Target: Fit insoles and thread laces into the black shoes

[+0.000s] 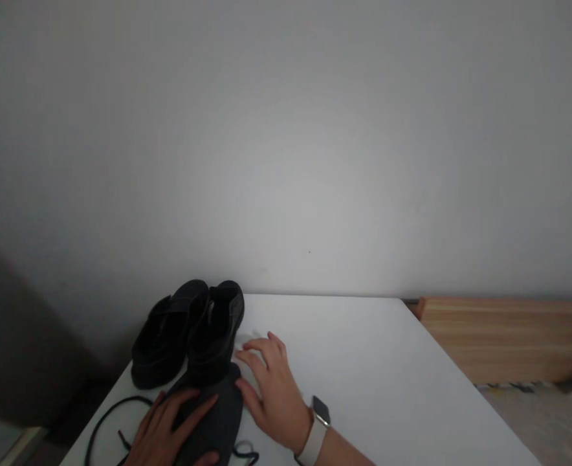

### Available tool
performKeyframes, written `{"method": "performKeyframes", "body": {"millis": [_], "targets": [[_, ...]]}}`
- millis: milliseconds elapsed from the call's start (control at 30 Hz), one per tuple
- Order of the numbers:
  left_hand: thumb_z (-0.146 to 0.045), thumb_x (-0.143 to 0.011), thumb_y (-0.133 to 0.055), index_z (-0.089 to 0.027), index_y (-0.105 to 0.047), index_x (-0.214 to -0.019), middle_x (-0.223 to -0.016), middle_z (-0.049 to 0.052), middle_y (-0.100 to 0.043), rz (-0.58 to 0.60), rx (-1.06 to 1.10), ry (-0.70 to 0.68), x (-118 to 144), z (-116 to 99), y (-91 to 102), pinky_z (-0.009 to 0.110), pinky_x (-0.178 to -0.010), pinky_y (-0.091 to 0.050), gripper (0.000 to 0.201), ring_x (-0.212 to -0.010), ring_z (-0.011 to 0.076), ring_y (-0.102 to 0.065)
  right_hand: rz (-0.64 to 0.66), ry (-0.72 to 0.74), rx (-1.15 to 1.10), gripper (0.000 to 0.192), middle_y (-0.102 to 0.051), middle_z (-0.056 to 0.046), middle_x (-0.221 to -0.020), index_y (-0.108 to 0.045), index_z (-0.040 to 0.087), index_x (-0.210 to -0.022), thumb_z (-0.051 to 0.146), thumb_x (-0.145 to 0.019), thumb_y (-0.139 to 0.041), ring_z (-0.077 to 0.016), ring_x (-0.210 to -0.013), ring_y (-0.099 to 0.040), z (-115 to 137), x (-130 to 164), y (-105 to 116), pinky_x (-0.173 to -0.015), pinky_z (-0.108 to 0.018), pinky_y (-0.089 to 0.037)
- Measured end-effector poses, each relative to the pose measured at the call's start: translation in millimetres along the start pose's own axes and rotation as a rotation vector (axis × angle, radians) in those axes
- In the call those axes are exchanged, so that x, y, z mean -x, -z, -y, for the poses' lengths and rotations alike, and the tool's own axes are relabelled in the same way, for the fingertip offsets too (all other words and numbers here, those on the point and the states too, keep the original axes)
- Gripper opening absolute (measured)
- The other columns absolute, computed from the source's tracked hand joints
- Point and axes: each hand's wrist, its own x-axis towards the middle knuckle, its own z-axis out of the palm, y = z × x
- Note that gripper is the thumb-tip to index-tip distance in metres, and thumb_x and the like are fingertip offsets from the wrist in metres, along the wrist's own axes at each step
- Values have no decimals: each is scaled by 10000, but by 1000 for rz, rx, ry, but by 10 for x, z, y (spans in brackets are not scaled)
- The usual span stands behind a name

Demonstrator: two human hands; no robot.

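Note:
Two black shoes [189,333] stand side by side at the far left corner of a white table [373,375]. In front of them lies a dark cloth bag [215,414] with a black drawstring cord [104,417] looping to its left. My left hand [169,430] lies flat on the bag, fingers spread. My right hand [271,391], with a pale watch on the wrist, rests open on the table, its thumb against the bag's right edge and its fingers close to the nearer shoe.
A plain grey wall fills the upper view. A wooden board or bench [504,336] runs along the floor beyond the table's right edge. The table's left edge drops off just past the cord.

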Motion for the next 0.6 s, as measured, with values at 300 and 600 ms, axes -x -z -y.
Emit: {"method": "performKeyframes", "body": {"millis": [300,600], "targets": [[-471,-888,-627,-282,-688,-1209,-1247,93,-615,114,224,190,-127,-163,218,568,-1030,-461,377,-1167,324,-590,-205,-451,128,234,-678,-69,-805,-648,194,-1003,286,-995,-433,-197,-656,-643,-634,1772,1034,-603,-296,-535],[-402,-960,-532,-230,-690,-1027,-1116,60,-662,-21,418,364,-62,-381,1057,376,-963,-519,243,-1073,234,-629,-130,-611,256,422,-708,-46,-688,-661,170,-1020,497,-989,-397,-185,-530,-657,-704,2078,1038,-543,-268,-488]]}}
